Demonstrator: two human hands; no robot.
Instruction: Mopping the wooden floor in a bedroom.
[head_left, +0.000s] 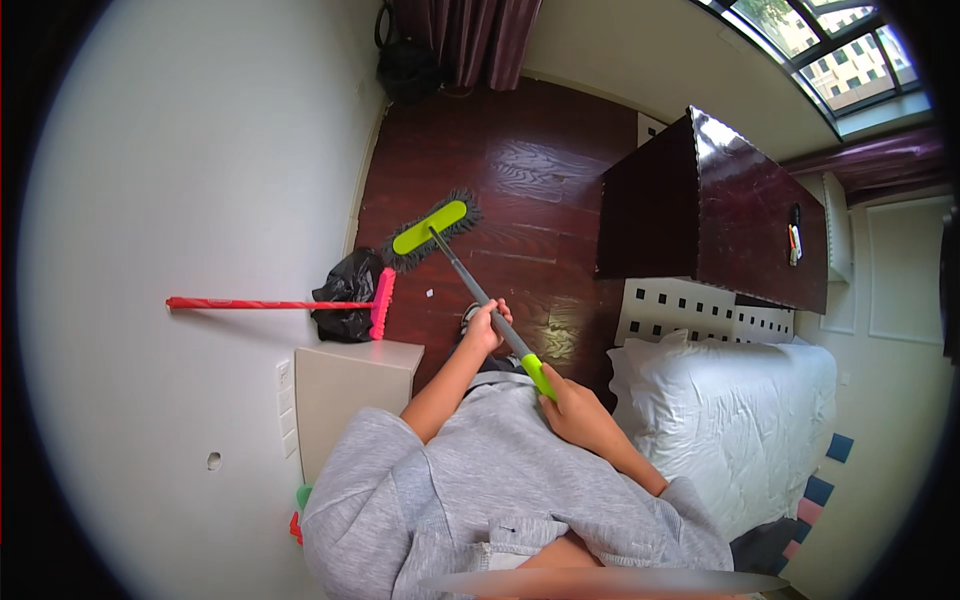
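Observation:
My left hand (487, 327) is closed round the grey pole of a dust mop (430, 227), part way along it. At the pole's upper end, my right hand (574, 409) grips the lime green handle. The mop's flat green plate with its grey fringe lies on the dark red wood floor (525, 247), up and to the left of my hands. A small white scrap (430, 292) rests on the floor below the mop head.
A broom with a red stick (262, 304) and pink bristles leans at the left wall by a black plastic bag (349, 292). Below them stands a beige cabinet (356, 382). On the right are a dark glossy table (757, 217) and a bed with white bedding (735, 420). Purple curtains (480, 37) hang at the top.

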